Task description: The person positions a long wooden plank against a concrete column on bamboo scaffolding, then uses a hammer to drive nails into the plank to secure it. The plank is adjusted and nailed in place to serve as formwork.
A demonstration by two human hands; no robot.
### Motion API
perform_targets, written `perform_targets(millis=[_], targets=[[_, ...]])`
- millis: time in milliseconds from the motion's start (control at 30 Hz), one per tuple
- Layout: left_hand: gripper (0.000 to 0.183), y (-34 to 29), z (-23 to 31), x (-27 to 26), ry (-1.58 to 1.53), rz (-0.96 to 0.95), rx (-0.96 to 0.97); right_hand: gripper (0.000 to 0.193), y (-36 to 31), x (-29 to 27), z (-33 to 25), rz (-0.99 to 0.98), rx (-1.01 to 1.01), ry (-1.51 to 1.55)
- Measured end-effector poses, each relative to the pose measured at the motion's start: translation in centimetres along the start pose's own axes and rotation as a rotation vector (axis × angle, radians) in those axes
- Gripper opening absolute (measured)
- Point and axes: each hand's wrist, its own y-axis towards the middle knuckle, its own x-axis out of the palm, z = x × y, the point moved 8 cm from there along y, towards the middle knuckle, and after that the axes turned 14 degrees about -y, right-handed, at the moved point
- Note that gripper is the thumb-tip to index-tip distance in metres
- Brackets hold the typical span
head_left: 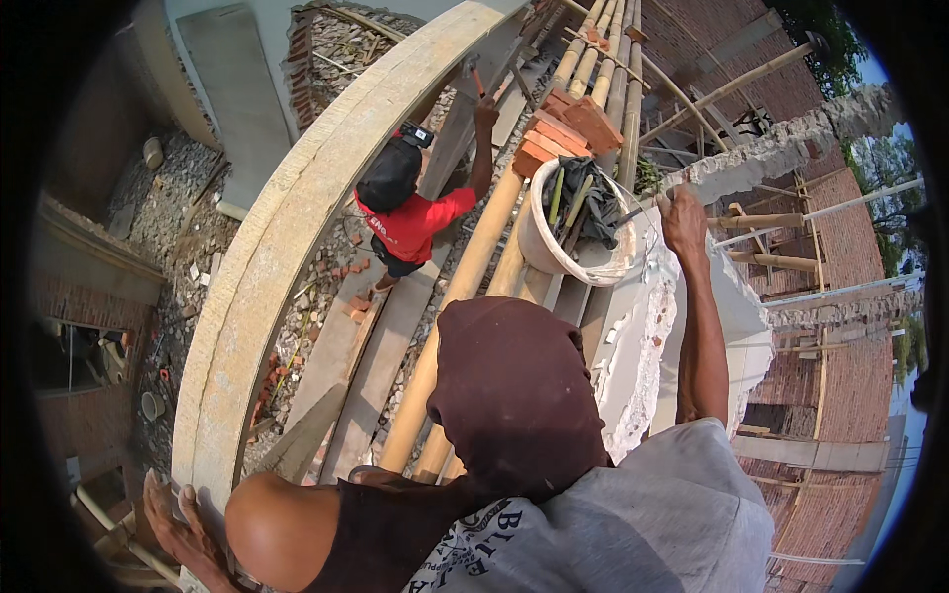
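Note:
My left hand (183,529) lies with its fingers spread on the lower end of the curved pale beam (262,262), beside my bare left knee (272,524). My right arm reaches out from a grey sleeve. My right hand (682,222) is closed, with bent fingers, above the broken edge of a white wall (643,371). A thin dark piece shows beside it, but what the fingers hold is hidden. Near this hand stands a whitish bucket (539,242) with crumpled black plastic and greenish sticks inside. Dark brown cloth covers my other knee (519,385).
Orange bricks (559,133) are stacked on bamboo poles (465,287) behind the bucket. Below, a person in a red shirt (415,222) raises a red-handled tool (476,81) near the beam. Planks (386,366) cross rubble. Brick walls (820,385) and scaffolding rise at right.

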Motion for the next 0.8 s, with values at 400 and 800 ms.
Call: perform_targets(millis=[400, 800], targets=[[0.041, 2.3, -1.0, 4.9, -0.351, -0.155, -0.173, 0.015, -4.9, 10.2, -12.3, -0.304, -0.835, 0.269], [0.039, 2.5, -3.7, 5.5, -0.418, -0.119, -0.236, 0.028, 0.3, 14.6, -8.8, -0.490, -0.111, 0.838]])
